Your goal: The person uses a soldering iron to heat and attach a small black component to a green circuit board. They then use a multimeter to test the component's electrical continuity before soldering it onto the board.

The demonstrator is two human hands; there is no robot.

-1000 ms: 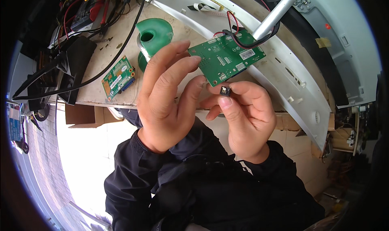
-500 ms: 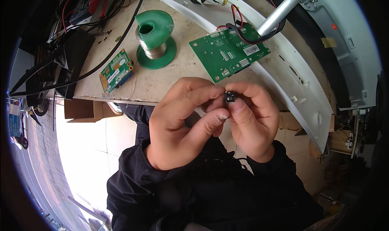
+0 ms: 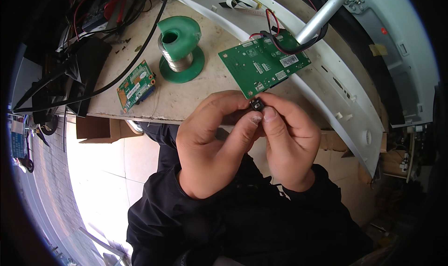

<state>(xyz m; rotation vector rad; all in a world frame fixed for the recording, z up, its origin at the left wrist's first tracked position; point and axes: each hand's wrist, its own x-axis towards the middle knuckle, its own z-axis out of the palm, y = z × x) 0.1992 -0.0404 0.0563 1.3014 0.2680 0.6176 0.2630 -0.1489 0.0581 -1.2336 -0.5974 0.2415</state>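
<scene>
A small black, squarish electronic part (image 3: 256,104) with a lighter spot on its face sits between my fingertips, just off the table's front edge. My left hand (image 3: 212,142) is closed, its thumb and forefinger pinching the part from the left. From the other side, the thumb and curled fingers of my right hand (image 3: 291,142) grip it too. The part's underside is hidden by the fingers. Right behind my fingertips lies a large green circuit board (image 3: 268,63) with red and black wires at its far edge.
A green spool of solder wire (image 3: 181,51) stands on the worktable (image 3: 182,95). Left of it lies a smaller green circuit board (image 3: 136,86), beside a looping black cable (image 3: 140,49). A long white curved panel (image 3: 343,116) and a metal tube (image 3: 322,16) border the right side.
The black part has shifted slightly left and up, turning a little between my fingers. My left thumb now sits closer to it. The view has moved slightly.
</scene>
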